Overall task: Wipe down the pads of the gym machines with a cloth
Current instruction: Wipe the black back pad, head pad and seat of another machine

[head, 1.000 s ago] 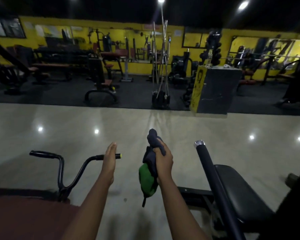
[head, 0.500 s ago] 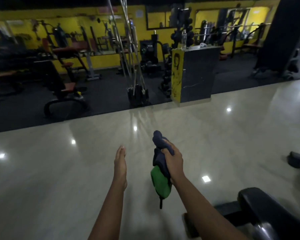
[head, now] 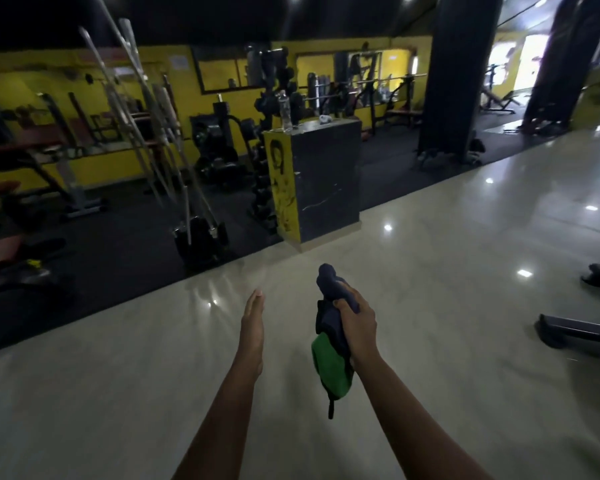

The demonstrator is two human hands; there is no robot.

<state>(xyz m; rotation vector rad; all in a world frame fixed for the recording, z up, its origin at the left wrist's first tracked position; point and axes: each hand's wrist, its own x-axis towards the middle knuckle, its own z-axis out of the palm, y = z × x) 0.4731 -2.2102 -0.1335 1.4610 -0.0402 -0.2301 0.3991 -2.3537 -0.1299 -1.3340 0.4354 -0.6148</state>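
My right hand [head: 357, 320] grips a bunched cloth [head: 331, 344], dark blue at the top and green below, held upright in front of me over the pale floor. To its left, my left hand [head: 253, 322] is held edge-on with straight fingers and touches nothing. No machine pad is near either hand; padded benches [head: 0, 188] stand far off at the left on the black mat.
A black and yellow counter [head: 321, 181] stands ahead at the edge of the black rubber mat [head: 111, 251]. A rack of leaning barbells [head: 194, 233] is left of it. Dark machine parts [head: 579, 334] lie low at the right. A black pillar [head: 454, 81] rises behind.
The view has swung to the right: the handlebar machine and black pad near me have left the view. My left hand came off the handle grip. The right hand still holds the cloth.
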